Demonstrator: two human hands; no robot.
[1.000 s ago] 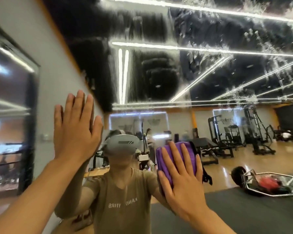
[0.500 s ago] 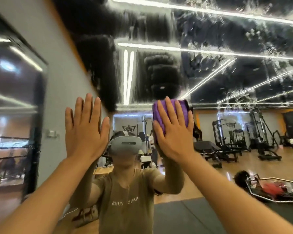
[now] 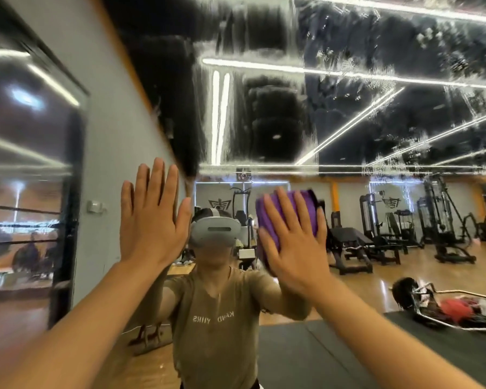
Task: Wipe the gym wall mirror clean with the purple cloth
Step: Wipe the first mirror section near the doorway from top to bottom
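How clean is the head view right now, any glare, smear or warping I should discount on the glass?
Head view: ceiling light strips reflect as bright glare lines across the mirror; white streaky residue mottles its upper part; wide-angle warping bends the wall edge and stretches the forearms; the left side is soft and smeared; the right hand and purple cloth read sharply enough.

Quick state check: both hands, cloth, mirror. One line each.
left hand: open, fingers straight, flat against the mirror, holds nothing
right hand: open, fingers straight, presses the purple cloth to the glass
purple cloth: bunched under the right hand
mirror: upper part streaked and spotted white
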